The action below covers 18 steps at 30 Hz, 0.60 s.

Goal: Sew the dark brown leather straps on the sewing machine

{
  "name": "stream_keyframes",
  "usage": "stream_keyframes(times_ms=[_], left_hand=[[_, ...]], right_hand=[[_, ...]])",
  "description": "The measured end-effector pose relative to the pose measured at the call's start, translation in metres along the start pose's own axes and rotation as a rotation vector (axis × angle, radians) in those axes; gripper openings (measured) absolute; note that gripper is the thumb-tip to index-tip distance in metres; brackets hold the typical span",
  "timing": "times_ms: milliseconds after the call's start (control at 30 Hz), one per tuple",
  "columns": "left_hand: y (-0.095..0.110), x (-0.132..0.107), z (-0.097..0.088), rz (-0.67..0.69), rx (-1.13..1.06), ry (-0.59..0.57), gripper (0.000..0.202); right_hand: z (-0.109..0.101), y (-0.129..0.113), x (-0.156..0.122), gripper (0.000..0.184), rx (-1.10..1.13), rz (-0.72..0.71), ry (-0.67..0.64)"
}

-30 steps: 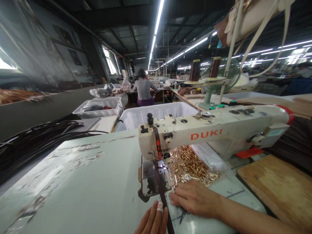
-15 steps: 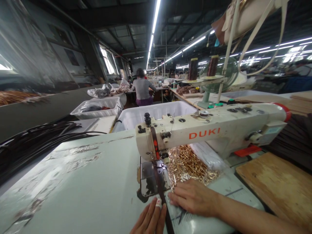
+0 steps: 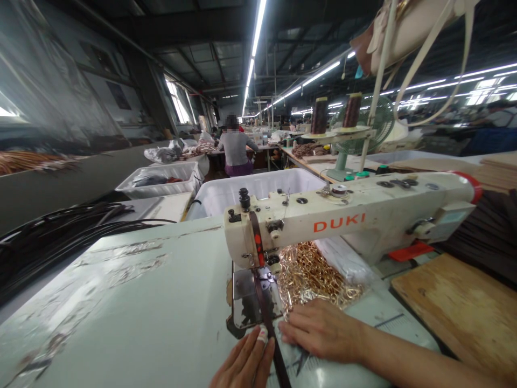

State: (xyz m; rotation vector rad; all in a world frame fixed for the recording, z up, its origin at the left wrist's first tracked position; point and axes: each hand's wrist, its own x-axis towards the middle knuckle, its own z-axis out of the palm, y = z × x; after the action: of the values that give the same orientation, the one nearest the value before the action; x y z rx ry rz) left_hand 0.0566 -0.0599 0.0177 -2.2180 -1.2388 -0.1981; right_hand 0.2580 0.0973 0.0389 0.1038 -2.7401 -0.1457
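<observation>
A narrow dark brown strap (image 3: 266, 312) runs from under the sewing machine's (image 3: 299, 221) presser foot toward me. Along its left side lies my left hand (image 3: 246, 358), fingers stretched out, a white wrap on one fingertip touching the strap's edge. My right hand (image 3: 323, 328) rests on the table just right of the strap, its fingers bent. Dark pointed blades, apparently small scissors (image 3: 301, 362), stick out from beneath this hand; their handles are hidden. Beyond its knuckles, a clear plastic bag of gold-coloured metal hooks (image 3: 311, 272) lies under the machine arm.
A wooden board (image 3: 456, 307) is on the right. Behind the machine stands a white bin (image 3: 258, 186). Black cords or strips (image 3: 60, 226) hang over the left edge. Thread cones (image 3: 319, 116) and a fan (image 3: 369, 129) rise behind. A seated person (image 3: 235, 148) works farther ahead.
My left hand has shifted slightly left and lies flatter beside the strap. The right hand, strap and machine look nearly unchanged.
</observation>
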Motion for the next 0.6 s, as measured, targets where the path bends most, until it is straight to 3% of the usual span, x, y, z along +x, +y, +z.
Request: stream_keyframes(times_ms=[133, 300, 433, 600], left_hand=[[-0.005, 0.011, -0.009, 0.015, -0.006, 0.008, 0.03], [-0.01, 0.023, -0.028, -0.04, -0.148, -0.103, 0.057], [-0.016, 0.028, -0.034, -0.124, -0.24, -0.195, 0.045], [-0.028, 0.034, -0.026, -0.215, -0.425, -0.201, 0.03]], right_hand=[[0.0, 0.0, 0.001, 0.019, -0.005, -0.011, 0.022], [0.0, 0.001, -0.001, 0.019, 0.003, -0.019, 0.023], [-0.002, 0.001, 0.0, 0.02, -0.005, -0.023, 0.026], [-0.004, 0.0, 0.002, 0.019, -0.01, -0.018, 0.024]])
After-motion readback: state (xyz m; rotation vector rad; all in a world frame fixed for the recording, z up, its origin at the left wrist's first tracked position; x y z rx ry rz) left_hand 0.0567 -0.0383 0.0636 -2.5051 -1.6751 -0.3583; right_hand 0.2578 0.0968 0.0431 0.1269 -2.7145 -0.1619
